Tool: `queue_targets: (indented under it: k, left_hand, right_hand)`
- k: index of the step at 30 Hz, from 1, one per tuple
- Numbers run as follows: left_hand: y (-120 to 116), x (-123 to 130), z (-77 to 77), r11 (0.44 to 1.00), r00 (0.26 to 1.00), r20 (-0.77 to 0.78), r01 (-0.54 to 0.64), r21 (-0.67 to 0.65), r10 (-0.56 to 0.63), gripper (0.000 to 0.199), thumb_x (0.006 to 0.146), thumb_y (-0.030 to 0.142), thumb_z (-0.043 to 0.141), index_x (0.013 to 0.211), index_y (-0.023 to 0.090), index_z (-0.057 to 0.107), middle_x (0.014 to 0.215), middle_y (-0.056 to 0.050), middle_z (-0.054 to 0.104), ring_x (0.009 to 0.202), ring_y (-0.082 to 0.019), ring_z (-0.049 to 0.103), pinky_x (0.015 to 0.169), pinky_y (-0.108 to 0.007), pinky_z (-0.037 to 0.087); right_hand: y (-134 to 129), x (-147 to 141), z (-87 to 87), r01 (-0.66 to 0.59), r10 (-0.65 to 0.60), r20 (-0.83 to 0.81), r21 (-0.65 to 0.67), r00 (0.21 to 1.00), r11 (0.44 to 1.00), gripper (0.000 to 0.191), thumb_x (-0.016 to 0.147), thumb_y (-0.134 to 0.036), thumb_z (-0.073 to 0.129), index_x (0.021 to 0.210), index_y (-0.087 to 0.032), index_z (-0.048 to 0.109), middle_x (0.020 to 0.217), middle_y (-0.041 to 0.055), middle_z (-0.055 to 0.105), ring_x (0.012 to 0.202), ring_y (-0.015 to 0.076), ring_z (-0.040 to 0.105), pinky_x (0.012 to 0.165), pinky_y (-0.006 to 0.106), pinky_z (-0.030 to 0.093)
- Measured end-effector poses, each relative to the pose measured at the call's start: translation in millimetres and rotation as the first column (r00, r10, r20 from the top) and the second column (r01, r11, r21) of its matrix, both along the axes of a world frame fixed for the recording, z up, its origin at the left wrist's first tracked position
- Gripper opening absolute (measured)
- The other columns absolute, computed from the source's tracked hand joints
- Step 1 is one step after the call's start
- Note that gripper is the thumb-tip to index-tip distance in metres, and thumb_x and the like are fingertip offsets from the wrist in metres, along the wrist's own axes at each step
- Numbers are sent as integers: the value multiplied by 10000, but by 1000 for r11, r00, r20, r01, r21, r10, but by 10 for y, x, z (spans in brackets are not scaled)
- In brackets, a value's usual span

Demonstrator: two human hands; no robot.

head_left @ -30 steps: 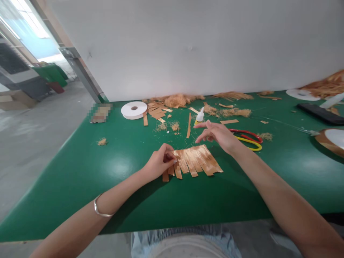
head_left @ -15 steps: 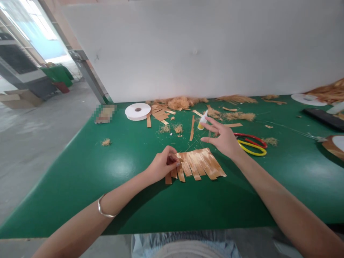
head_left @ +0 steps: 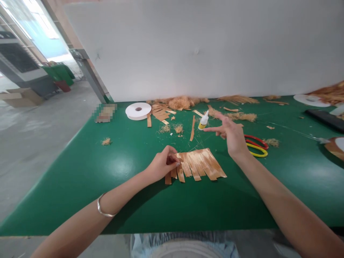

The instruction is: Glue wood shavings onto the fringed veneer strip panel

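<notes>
A fringed row of tan ribbon strips [head_left: 200, 163] lies on the green table, shiny on top, its cut ends toward me. My left hand [head_left: 163, 164] is closed in a pinch at the row's left end; the fingers cover what lies beneath them. Above the table, my right hand [head_left: 232, 136] is open with thumb and fingers spread, holding nothing. Just left of its fingers stands a small glue bottle [head_left: 203, 121], upright, with a white nozzle and yellow label. Scissors [head_left: 256, 146] with red and yellow handles lie right of that hand, partly hidden behind it.
A white ribbon roll [head_left: 138, 111] lies at the back left beside loose tan strips [head_left: 159, 113]. Fibre tufts [head_left: 178, 103] line the foot of the white wall panel [head_left: 188, 53]. At the right are a dark flat object [head_left: 325, 120] and another roll [head_left: 337, 145].
My right hand has drawn back to the right, away from the glue bottle, its fingers now spread wider. The bottle shows more fully. My left hand and the strips have stayed put.
</notes>
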State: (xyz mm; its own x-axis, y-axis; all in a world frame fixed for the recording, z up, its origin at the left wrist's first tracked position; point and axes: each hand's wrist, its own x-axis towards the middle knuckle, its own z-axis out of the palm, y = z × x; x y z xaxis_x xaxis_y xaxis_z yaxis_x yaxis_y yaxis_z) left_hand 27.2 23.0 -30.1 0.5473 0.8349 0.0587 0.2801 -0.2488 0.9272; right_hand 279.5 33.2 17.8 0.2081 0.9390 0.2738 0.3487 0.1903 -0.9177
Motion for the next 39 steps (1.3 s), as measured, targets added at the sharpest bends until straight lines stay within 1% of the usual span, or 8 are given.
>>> queue_targets:
  k: [4, 7, 12, 17, 24, 29, 34, 39]
  left_hand:
    - [0, -3, -7, 1000, 1000, -1, -1, -4, 1, 268, 765, 200, 591, 937, 209, 386, 795, -4, 635, 718, -132, 622, 670, -273, 509]
    - [3, -3, -10, 1000, 1000, 2, -6, -4, 6, 271, 764, 200, 591, 940, 209, 386, 789, -5, 633, 705, -134, 620, 667, -282, 511]
    - [0, -8, 2, 999, 1000, 2, -15, -28, 15, 272, 758, 200, 595, 937, 208, 391, 798, -16, 649, 727, -146, 636, 700, -311, 522]
    - [-17, -60, 121, 999, 999, 16, 38, 22, -39, 542, 685, 230, 701, 1130, 218, 392, 1121, -100, 637, 1062, -221, 598, 695, -277, 520]
    - [49, -238, 359, 950, 997, -67, 49, 309, -29, 430, 852, 315, 512, 1265, 212, 452, 1287, -113, 552, 1168, -259, 522, 647, -284, 519]
    - [75, -261, 272, 753, 839, -543, 379, 537, -35, 680, 845, 532, 487, 1421, 211, 320, 1457, -87, 377, 1389, -314, 207, 1107, -506, 207]
    - [25, -217, 132, 755, 707, -706, 476, 451, -24, 778, 849, 671, 325, 1462, 205, 217, 1518, -82, 228, 1420, -289, 77, 1126, -504, -47]
    - [-2, -205, 155, 757, 717, -697, 467, 458, -20, 783, 844, 677, 323, 1445, 177, 264, 1505, -106, 256, 1419, -293, 89, 1120, -520, -47]
  right_hand:
    - [33, 30, 13, -388, 286, -403, -195, 869, 901, 616, 865, -646, 295, 1169, -193, 583, 596, 33, 592, 562, 156, 504, 534, 287, 392]
    - [56, 47, -15, -473, 359, -467, -150, 808, 868, 497, 818, -634, 449, 1017, -206, 604, 455, -64, 328, 456, 114, 307, 469, 260, 297]
    - [81, 64, -64, -397, 385, -106, -131, 917, 909, 534, 575, -429, 805, 1002, -223, 560, 586, -87, 263, 512, 79, 226, 508, 246, 222]
    - [21, 7, -54, -245, 275, 368, -127, 888, 961, 441, 659, -430, 749, 1019, -240, 581, 633, -67, 253, 556, 100, 295, 577, 267, 258]
    - [-99, -89, -4, -276, 285, 401, -81, 871, 958, 362, 717, -509, 679, 956, -245, 617, 585, -64, 242, 524, 109, 296, 560, 271, 268]
    - [-129, -126, 25, -323, 330, 274, -70, 903, 944, 373, 757, -575, 602, 889, -229, 647, 596, -35, 350, 543, 115, 335, 552, 271, 301]
    - [-125, -128, 49, -481, 475, -178, 13, 862, 877, 474, 870, -625, 361, 844, -250, 650, 547, -34, 285, 509, 122, 302, 553, 292, 332]
    - [-109, -97, 96, -540, 439, -460, -111, 772, 834, 513, 836, -699, 310, 752, -269, 575, 507, -53, 143, 456, 128, 209, 455, 273, 270]
